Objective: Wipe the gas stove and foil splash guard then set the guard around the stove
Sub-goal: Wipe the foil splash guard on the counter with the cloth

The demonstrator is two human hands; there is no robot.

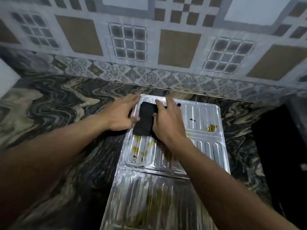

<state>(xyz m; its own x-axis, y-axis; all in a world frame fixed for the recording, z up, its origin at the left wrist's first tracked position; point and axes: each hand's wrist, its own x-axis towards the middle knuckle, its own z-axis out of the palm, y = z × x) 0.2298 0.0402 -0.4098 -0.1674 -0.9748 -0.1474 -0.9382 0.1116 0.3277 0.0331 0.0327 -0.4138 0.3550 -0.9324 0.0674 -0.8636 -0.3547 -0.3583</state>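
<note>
The ribbed foil splash guard [204, 117] lies flat on the marbled counter, its panels running from the wall toward me. Yellow and dark stains mark its far panel. A folded black cloth [146, 120] lies on the guard's far left corner. My right hand [167, 120] lies over the cloth's right side, thumb tucked along the cloth's edge and fingers laid flat. My left hand [123, 113] rests flat on the guard's left edge, fingers straight, thumb touching the cloth. The gas stove [282, 146] is only a dark shape at the right edge.
The dark swirled stone counter [58, 117] spreads to the left and around the guard. A patterned tiled wall [149, 47] rises right behind the guard's far edge. A white object [6, 77] shows at the far left.
</note>
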